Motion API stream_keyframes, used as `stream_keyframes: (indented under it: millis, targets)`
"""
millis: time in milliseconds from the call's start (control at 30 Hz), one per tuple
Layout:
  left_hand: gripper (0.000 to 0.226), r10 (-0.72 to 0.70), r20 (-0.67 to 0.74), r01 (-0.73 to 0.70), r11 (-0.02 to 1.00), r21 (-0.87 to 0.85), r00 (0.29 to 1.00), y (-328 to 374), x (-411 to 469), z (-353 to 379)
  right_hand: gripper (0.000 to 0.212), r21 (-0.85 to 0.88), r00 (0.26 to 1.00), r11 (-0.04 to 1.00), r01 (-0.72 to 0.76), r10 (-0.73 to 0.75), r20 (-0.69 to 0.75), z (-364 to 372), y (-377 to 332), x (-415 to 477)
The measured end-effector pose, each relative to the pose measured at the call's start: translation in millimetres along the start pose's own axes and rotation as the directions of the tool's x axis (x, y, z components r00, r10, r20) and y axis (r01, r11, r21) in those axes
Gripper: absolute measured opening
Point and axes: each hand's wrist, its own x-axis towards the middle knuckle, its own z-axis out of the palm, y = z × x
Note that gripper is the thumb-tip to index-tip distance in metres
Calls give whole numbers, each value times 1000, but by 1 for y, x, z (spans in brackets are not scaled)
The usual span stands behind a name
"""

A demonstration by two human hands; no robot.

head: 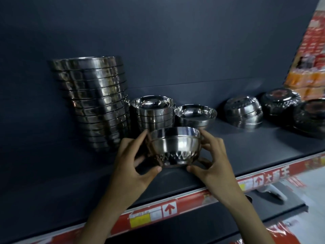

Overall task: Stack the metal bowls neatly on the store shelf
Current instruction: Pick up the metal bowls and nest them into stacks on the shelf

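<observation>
1. The left hand [133, 161] and the right hand [215, 160] each curl round one side of a single metal bowl [175, 147]. The forefingers reach up to its rim and the thumbs lie low by its base, so both hands hold it.
2. The bowl sits squarely between the two hands, over the front part of the dark shelf [246, 148]. Whether its base touches the shelf cannot be told.
3. The bowl stands upright with its mouth upward and its base down, so its axis runs roughly vertical. A faceted band rings the lower wall.
4. Just behind the bowl stands a short stack [153, 111] of nested bowls, mouths up. Beside that, to the right, is a low upright bowl [196, 115].
5. Left of the short stack and touching it rises a tall stack [95, 103], whose top leans to the left.
6. Well apart to the right lie upturned bowls [243, 111], mouths down, with darker ones beyond them.
7. A red price strip [168, 208] runs along the shelf's front edge, below the wrists.
</observation>
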Motion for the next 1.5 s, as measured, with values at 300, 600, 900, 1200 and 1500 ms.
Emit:
stream_keyframes:
  millis: [300, 600, 900, 1200, 1500]
  targets:
    - [56, -27, 18, 28, 996, -81, 999, 6, 0, -4, 84, 12, 998, 998, 65, -64, -29, 1, 7, 2]
    - [37, -26, 42, 29, 997, -78, 999, 10, -2, -7, 69, 20, 997, 999, 49, -47, -59, 1, 9, 3]
    - [63, -80, 131, 92, 992, -86, 988, 11, -3, -11, 52, 219, 1000, 976, -2, 5, -14, 1, -1, -3]
    - [58, -146, 171, 173, 973, -154, 974, 8, -3, -10, 47, 229, 999, 973, 17, -27, 37, 5, -2, -10]
    - [44, 76, -188, -122, 962, -243, 979, 29, 23, -4, 36, 257, 913, 900, 352, -270, -305, 23, -30, 20]
